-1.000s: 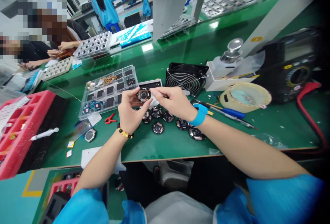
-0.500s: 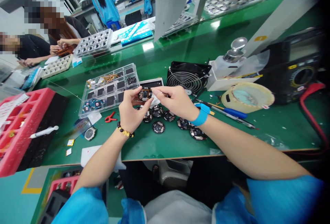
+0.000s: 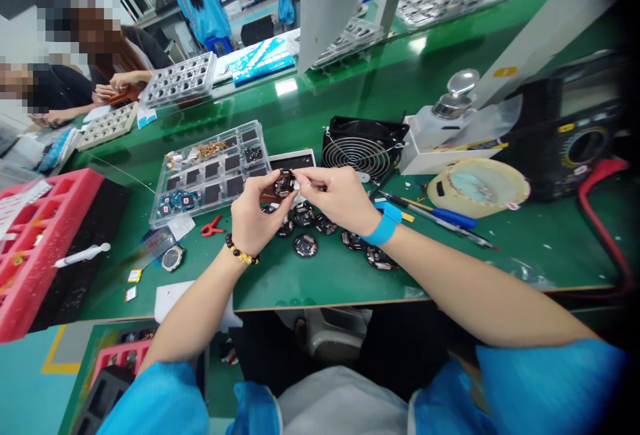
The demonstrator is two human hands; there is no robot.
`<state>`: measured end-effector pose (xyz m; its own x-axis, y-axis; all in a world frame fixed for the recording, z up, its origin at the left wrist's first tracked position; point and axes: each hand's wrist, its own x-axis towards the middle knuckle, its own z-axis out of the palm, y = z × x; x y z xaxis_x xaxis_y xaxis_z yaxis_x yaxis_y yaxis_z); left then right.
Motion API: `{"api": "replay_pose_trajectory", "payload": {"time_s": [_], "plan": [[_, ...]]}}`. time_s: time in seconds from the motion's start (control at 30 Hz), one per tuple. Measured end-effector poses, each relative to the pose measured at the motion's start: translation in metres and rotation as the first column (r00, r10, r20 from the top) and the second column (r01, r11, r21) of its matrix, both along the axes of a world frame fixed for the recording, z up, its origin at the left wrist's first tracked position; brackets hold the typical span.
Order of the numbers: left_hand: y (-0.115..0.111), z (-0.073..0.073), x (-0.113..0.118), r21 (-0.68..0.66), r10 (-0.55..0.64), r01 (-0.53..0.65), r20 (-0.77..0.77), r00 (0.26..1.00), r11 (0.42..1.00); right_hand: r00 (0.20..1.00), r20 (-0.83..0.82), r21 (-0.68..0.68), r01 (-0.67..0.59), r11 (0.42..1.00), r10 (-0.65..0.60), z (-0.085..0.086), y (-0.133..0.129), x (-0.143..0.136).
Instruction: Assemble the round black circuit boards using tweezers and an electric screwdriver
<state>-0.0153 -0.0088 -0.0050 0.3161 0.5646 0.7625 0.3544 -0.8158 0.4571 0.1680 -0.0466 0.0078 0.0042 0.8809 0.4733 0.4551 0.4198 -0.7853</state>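
Observation:
Between the thumb and fingers of my left hand (image 3: 256, 218) is a round black watch module (image 3: 284, 183), raised above the bench with its inner side showing. My right hand (image 3: 345, 200) is closed in a pinch at the module's right edge; what its fingertips hold, if anything, is too small to make out. Just below both hands, several similar round watch modules (image 3: 305, 245) lie on the green bench. Another module (image 3: 381, 257) rests near my right wrist. A clear compartment tray (image 3: 213, 171) with small parts stands left of the hands, with a red clamp (image 3: 213, 226) before it.
Behind the hands stands a black fan (image 3: 363, 148) with a wire guard. To the right are a cream tub (image 3: 480, 185), a blue-handled tool (image 3: 455, 219) and a multimeter (image 3: 580, 135). A red foam tray (image 3: 45, 241) occupies the left. Co-workers sit further back.
The module in my left hand has tilted and looks narrower. My right fingertips have shifted slightly at its edge. The whole view has moved a little.

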Motion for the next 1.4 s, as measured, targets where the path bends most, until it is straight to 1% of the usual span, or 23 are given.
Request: {"api": "replay_pose_trajectory", "payload": {"time_s": [0.13,0.27,0.43,0.53,0.63,0.73,0.8,1.0,1.13,1.23,1.3,1.33,1.4], "plan": [[-0.0007,0.0,0.0001,-0.009,0.003,-0.003,-0.009,1.0,1.0,1.0,0.008,0.037,-0.006,0.999,0.006,-0.0035,0.0004,-0.0005],[-0.001,0.0,0.0,-0.001,-0.001,0.001,-0.017,1.0,1.0,0.998,0.053,0.082,0.016,0.997,-0.02,-0.0048,0.001,-0.001],[-0.0009,0.0005,-0.0007,0.028,0.004,-0.003,-0.039,0.999,1.0,0.994,0.105,0.109,0.026,0.994,-0.038,-0.0049,0.0014,-0.0011],[-0.0006,0.0009,-0.0015,0.039,0.002,0.0,-0.052,0.999,0.999,0.99,0.13,0.104,0.033,0.994,-0.047,-0.0045,0.0015,-0.0012],[0.0003,0.0011,-0.0025,0.019,0.015,-0.014,-0.058,0.998,1.0,0.986,0.159,0.103,0.035,0.994,-0.052,-0.0052,0.0024,-0.0011],[0.0018,0.0006,-0.0035,-0.032,-0.017,0.016,-0.031,0.999,0.999,0.983,0.177,0.126,0.033,0.991,-0.056,-0.0073,0.0038,-0.0007],[0.0027,0.0003,-0.0043,-0.039,-0.032,0.031,-0.027,0.999,0.999,0.981,0.184,0.138,0.03,0.99,-0.056,-0.0085,0.0044,-0.0005],[0.0034,0.0008,-0.0059,0.073,-0.019,0.024,-0.07,0.997,0.997,0.983,0.177,0.178,0.023,0.984,-0.055,-0.0078,0.0029,-0.0013],[0.0031,0.0011,-0.0064,0.094,-0.009,0.016,-0.075,0.997,0.995,0.989,0.143,0.174,0.024,0.984,-0.049,-0.007,0.0018,-0.0028],[0.0028,0.0007,-0.0062,0.066,-0.012,0.015,-0.051,0.999,0.998,0.994,0.101,0.151,0.016,0.988,-0.032,-0.0071,0.0014,-0.004],[0.0028,0.0009,-0.0055,0.022,-0.031,0.031,-0.012,0.999,0.999,0.997,0.069,0.122,0.012,0.993,-0.02,-0.0067,0.0014,-0.0042],[0.0031,0.0013,-0.0049,-0.013,-0.042,0.042,0.013,0.999,0.999,0.999,0.054,0.103,0.004,0.995,-0.009,-0.0061,0.0015,-0.004],[0.0048,0.0031,-0.0036,-0.126,-0.062,0.07,0.072,0.995,0.989,0.999,0.023,0.061,-0.026,0.998,0.025,-0.0042,0.0024,-0.0023]]}}
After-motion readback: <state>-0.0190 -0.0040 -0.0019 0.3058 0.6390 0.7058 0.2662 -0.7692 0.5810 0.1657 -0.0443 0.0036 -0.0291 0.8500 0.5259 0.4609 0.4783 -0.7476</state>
